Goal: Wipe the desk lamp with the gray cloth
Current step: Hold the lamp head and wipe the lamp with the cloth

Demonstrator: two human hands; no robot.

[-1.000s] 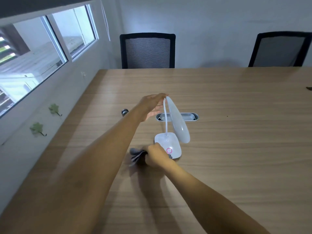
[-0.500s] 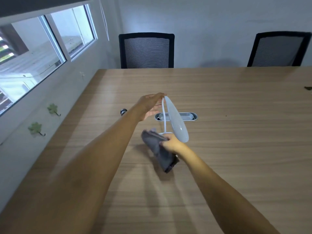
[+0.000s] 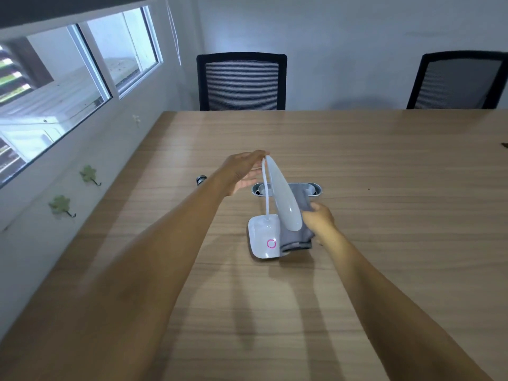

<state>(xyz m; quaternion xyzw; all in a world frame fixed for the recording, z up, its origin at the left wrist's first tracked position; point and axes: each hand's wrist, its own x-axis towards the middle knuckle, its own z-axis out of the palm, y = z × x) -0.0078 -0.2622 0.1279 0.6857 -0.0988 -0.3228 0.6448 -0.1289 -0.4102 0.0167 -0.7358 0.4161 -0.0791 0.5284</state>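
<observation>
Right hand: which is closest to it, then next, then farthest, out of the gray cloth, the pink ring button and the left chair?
1. Gray cloth: held in the right hand, beside the lamp head.
2. Pink ring button: on the lamp base, just left of the cloth.
3. Left chair: across the table, by the far wall.

My lamp (image 3: 281, 199) white, pink ring on base; cloth (image 3: 298, 237) gray; table (image 3: 384, 243) light wood grain; chairs (image 3: 242, 81) black, striped mesh.
</observation>
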